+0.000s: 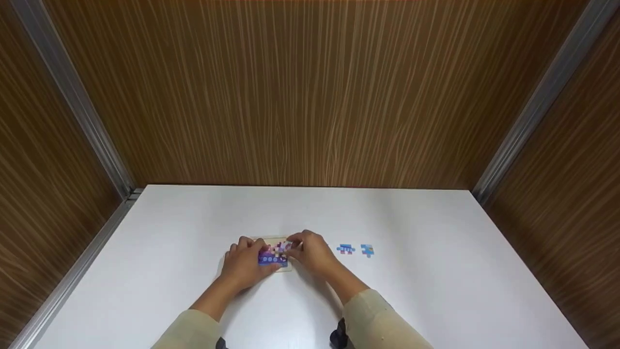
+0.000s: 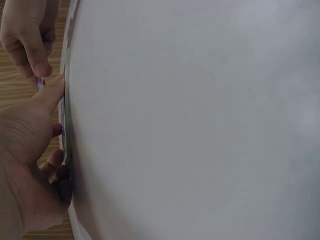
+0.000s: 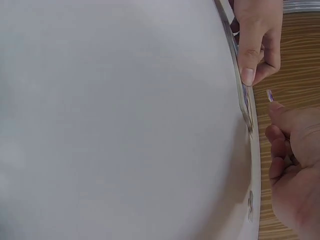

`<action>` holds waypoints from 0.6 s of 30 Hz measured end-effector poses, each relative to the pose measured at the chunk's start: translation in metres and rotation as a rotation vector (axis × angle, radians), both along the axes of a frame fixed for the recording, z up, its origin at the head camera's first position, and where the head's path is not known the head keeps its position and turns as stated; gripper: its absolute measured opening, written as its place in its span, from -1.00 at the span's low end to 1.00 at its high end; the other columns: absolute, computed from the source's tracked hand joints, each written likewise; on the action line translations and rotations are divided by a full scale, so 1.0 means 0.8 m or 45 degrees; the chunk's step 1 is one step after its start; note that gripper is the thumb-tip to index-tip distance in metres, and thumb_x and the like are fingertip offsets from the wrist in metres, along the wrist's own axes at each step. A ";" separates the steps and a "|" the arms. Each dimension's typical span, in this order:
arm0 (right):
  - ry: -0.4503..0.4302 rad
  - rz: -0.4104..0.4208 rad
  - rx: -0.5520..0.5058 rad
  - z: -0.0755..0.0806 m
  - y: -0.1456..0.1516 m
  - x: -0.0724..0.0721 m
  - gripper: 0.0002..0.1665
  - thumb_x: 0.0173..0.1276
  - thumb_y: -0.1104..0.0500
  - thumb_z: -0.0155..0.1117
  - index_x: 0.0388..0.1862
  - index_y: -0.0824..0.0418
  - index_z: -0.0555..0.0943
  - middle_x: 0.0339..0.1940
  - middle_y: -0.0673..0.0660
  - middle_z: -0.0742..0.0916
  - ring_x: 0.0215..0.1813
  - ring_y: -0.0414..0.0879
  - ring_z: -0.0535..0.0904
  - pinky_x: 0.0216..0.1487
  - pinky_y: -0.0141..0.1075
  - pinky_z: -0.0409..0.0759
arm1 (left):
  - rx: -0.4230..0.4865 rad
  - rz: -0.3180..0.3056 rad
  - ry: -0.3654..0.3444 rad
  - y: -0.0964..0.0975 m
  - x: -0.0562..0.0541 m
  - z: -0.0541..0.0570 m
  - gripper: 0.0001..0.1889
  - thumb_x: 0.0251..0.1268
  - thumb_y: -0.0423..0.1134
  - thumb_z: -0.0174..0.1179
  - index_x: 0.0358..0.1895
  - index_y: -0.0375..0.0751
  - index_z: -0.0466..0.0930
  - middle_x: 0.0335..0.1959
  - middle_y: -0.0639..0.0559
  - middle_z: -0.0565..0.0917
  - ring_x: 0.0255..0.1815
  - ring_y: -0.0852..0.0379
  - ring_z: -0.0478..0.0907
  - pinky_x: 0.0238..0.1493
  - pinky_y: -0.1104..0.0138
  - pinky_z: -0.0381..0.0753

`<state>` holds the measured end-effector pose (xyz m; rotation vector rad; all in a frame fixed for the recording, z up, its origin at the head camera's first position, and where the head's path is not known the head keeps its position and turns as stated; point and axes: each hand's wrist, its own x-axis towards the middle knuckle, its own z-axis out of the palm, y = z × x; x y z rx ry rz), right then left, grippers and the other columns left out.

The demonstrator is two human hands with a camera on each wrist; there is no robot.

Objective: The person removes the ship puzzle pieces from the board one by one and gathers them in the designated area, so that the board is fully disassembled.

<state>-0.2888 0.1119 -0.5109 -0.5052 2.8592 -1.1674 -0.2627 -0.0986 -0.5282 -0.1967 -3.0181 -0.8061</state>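
A small jigsaw puzzle board [image 1: 283, 269], with a pale frame and a purple and blue picture, lies flat on the white table. My left hand [image 1: 246, 264] holds it from the left side; the thumb lies along the near edge and the fingers curl over the left part, hiding some of the picture. Over the board's right side, my right hand [image 1: 310, 253] pinches a puzzle piece [image 3: 270, 95] between thumb and fingers. That piece stands tilted just above the board in the right wrist view, mostly covered by the fingertips.
Two loose puzzle pieces lie on the table right of my right hand: a blue and pink one [image 1: 346, 248] and a blue one with an orange spot [image 1: 367, 249]. Wood-grain panels [image 1: 310, 97] with metal corner posts wall the white table [image 1: 426, 300] at the back and sides.
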 end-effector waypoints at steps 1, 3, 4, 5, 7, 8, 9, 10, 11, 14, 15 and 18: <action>0.003 0.004 0.005 0.001 0.002 0.001 -0.64 0.44 0.19 0.54 0.18 0.24 0.78 -0.11 0.07 0.78 -0.16 -0.18 0.66 -0.10 -0.35 0.71 | -0.011 0.002 0.000 0.000 0.001 0.000 -0.32 0.26 0.29 0.50 0.32 -0.01 0.63 0.32 -0.20 0.51 0.19 -0.15 0.45 0.29 -0.10 0.46; 0.007 0.015 0.019 0.004 0.007 0.003 -0.64 0.45 0.18 0.54 0.18 0.22 0.79 -0.11 0.05 0.77 -0.17 -0.19 0.63 -0.12 -0.37 0.68 | -0.020 0.004 0.000 -0.001 0.003 0.002 -0.32 0.26 0.29 0.51 0.32 0.00 0.64 0.33 -0.19 0.52 0.19 -0.15 0.45 0.30 -0.11 0.47; 0.005 0.019 0.025 0.005 0.010 0.004 -0.65 0.46 0.17 0.53 0.18 0.20 0.79 -0.11 0.04 0.78 -0.17 -0.20 0.62 -0.12 -0.38 0.67 | -0.020 0.005 0.001 -0.002 0.004 0.002 -0.33 0.25 0.28 0.51 0.31 0.00 0.65 0.32 -0.19 0.52 0.19 -0.15 0.46 0.30 -0.12 0.47; 0.008 0.027 0.031 0.006 0.014 0.006 -0.65 0.47 0.17 0.52 0.19 0.20 0.79 -0.10 0.04 0.78 -0.16 -0.20 0.62 -0.12 -0.37 0.67 | -0.019 0.006 0.002 -0.003 0.004 0.003 -0.33 0.25 0.28 0.51 0.30 0.00 0.65 0.32 -0.19 0.52 0.20 -0.16 0.46 0.30 -0.13 0.47; 0.010 0.043 0.040 0.010 0.023 0.008 -0.67 0.49 0.18 0.50 0.19 0.19 0.79 -0.09 0.05 0.78 -0.15 -0.18 0.62 -0.11 -0.36 0.68 | -0.017 0.008 0.010 -0.003 0.005 0.002 -0.34 0.26 0.27 0.51 0.30 0.00 0.65 0.33 -0.20 0.52 0.21 -0.17 0.47 0.31 -0.14 0.48; 0.010 0.048 0.047 0.011 0.029 0.010 -0.67 0.50 0.18 0.49 0.19 0.19 0.79 -0.08 0.05 0.78 -0.14 -0.18 0.62 -0.11 -0.36 0.68 | -0.013 0.009 0.012 -0.003 0.006 0.002 -0.35 0.27 0.27 0.51 0.30 0.00 0.65 0.34 -0.20 0.52 0.22 -0.18 0.47 0.31 -0.14 0.48; 0.007 0.050 0.056 0.013 0.034 0.011 -0.67 0.50 0.17 0.49 0.19 0.18 0.79 -0.07 0.04 0.78 -0.14 -0.18 0.62 -0.11 -0.37 0.67 | -0.008 0.010 0.013 -0.003 0.006 0.001 -0.35 0.27 0.27 0.51 0.30 0.00 0.65 0.34 -0.20 0.52 0.23 -0.19 0.47 0.32 -0.14 0.48; 0.007 0.053 0.064 0.015 0.041 0.013 -0.67 0.50 0.16 0.49 0.19 0.17 0.80 -0.07 0.05 0.78 -0.13 -0.17 0.62 -0.10 -0.36 0.68 | -0.003 0.013 0.016 -0.003 0.006 0.001 -0.36 0.28 0.27 0.50 0.30 0.01 0.65 0.35 -0.21 0.52 0.24 -0.19 0.47 0.33 -0.14 0.47; 0.012 0.058 0.075 0.017 0.047 0.014 -0.67 0.50 0.16 0.50 0.18 0.17 0.80 -0.07 0.04 0.78 -0.13 -0.17 0.62 -0.11 -0.35 0.67 | 0.001 0.014 0.021 -0.003 0.006 0.000 -0.36 0.28 0.26 0.50 0.29 0.01 0.65 0.36 -0.21 0.52 0.24 -0.20 0.48 0.33 -0.15 0.48; 0.023 0.073 0.101 0.021 0.069 0.019 -0.68 0.49 0.15 0.51 0.17 0.15 0.81 -0.08 0.02 0.78 -0.14 -0.19 0.60 -0.11 -0.38 0.64 | 0.027 0.023 0.025 -0.001 0.008 0.001 -0.37 0.27 0.25 0.52 0.28 -0.01 0.66 0.36 -0.23 0.53 0.25 -0.21 0.48 0.33 -0.15 0.48; 0.033 0.081 0.107 0.023 0.076 0.021 -0.68 0.49 0.14 0.51 0.16 0.15 0.81 -0.09 0.01 0.77 -0.15 -0.19 0.60 -0.13 -0.39 0.63 | 0.037 0.026 0.025 -0.001 0.008 0.001 -0.37 0.26 0.24 0.52 0.28 -0.02 0.66 0.37 -0.24 0.53 0.25 -0.21 0.48 0.33 -0.15 0.48; 0.066 0.106 0.104 0.025 0.097 0.026 -0.70 0.49 0.15 0.51 0.14 0.17 0.81 -0.11 0.01 0.77 -0.22 -0.21 0.55 -0.21 -0.43 0.57 | 0.054 0.033 0.029 -0.001 0.009 0.002 -0.36 0.26 0.21 0.53 0.28 -0.05 0.66 0.37 -0.26 0.53 0.26 -0.22 0.48 0.35 -0.17 0.48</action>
